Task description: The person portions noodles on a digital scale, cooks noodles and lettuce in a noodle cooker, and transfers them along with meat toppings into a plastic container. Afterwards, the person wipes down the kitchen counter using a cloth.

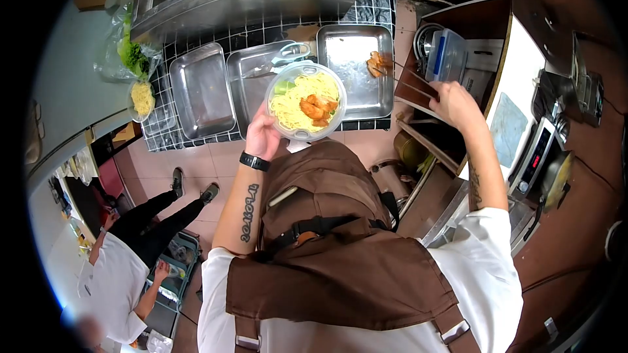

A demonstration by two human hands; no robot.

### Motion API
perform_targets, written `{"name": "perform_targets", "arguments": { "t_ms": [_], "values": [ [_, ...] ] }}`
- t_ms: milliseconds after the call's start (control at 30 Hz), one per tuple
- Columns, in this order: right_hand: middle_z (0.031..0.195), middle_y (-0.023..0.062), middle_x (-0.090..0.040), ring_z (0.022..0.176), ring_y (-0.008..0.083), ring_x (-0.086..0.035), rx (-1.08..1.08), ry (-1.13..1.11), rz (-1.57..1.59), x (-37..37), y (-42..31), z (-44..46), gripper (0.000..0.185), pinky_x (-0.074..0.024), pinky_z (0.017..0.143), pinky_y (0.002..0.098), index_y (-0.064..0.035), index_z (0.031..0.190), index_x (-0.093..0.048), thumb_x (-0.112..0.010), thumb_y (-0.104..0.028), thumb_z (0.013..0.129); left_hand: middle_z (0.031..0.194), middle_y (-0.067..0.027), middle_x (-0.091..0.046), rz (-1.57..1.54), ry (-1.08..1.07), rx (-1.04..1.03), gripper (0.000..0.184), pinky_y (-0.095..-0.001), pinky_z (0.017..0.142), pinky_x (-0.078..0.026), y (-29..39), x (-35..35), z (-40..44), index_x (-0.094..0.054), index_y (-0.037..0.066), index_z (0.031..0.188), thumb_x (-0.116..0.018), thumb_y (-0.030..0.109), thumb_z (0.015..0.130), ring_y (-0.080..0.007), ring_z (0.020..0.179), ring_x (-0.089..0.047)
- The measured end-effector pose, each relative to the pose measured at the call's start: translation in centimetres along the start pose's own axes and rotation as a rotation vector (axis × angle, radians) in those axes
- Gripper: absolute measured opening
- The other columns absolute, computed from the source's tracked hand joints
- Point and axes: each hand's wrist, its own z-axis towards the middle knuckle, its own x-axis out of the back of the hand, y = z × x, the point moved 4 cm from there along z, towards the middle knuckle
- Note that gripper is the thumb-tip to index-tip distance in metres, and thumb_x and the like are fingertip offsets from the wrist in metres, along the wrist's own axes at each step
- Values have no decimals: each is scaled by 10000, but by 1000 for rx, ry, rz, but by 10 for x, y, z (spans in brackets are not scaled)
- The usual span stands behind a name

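My left hand [263, 134] grips the rim of a clear round plastic bowl [306, 136] in front of my apron. Inside are yellow noodles [304, 87], some green leaves [283, 87] and orange-brown pieces that look like cooked chicken [318, 110]. Out to the right, my right hand [453, 102] is closed around thin metal tongs [412, 80]. Their tips reach over the right-hand steel tray [350, 101], beside a small heap of similar chicken pieces [376, 64]. Whether the tips touch the meat is hard to make out.
Two more steel trays [203, 95] [245, 65] stand to the left, one with a pale-handled utensil [288, 55]. Another bowl of noodles [142, 99] and bagged lettuce [133, 55] are at far left. A co-worker [121, 281] stands lower left. An open cabinet [487, 19] borders the right.
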Motion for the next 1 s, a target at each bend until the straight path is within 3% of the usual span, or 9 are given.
{"name": "perform_targets", "arguments": {
  "t_ms": [400, 600, 700, 833, 1000],
  "values": [
    [985, 266, -677, 948, 429, -648, -81, 147, 271, -34, -14, -15, 329, -518, 876, 470, 0, 1140, -676, -603, -106, 837, 1458, -172, -475, -27, -8, 16, 715, -404, 1155, -354, -6, -10, 0, -339, -33, 1484, -490, 70, 793, -280, 1356, -455],
    [1003, 271, -674, 966, 418, -649, -40, 186, 145, -23, 3, 10, 339, -518, 891, 460, 7, 1141, -673, -615, -108, 828, 1463, -172, -471, -26, -1, 29, 729, -402, 1159, -348, -8, -4, 1, -331, -36, 1487, -489, 76, 784, -281, 1359, -452],
    [959, 284, -676, 917, 414, -669, -32, 158, 110, 7, 7, 11, 359, -531, 881, 441, 41, 1127, -681, -621, -122, 813, 1465, -173, -468, -26, -8, 16, 730, -403, 1159, -348, -11, -3, 0, -328, -36, 1487, -488, 83, 784, -282, 1358, -453],
    [979, 267, -685, 985, 403, -657, -33, 67, -60, 38, 5, 31, 343, -526, 908, 441, 11, 1115, -699, -647, -155, 819, 1469, -175, -464, -52, -10, 20, 730, -407, 1157, -351, -14, 1, -1, -325, -36, 1489, -485, 85, 786, -283, 1360, -450],
    [979, 255, -691, 978, 412, -655, -16, -87, 3, 26, 3, 60, 279, -536, 888, 454, 2, 1031, -718, -633, -153, 815, 1471, -178, -459, -79, -9, 31, 727, -410, 1156, -354, -18, 0, 0, -325, -36, 1488, -483, 81, 788, -287, 1362, -446]
  ]
}}
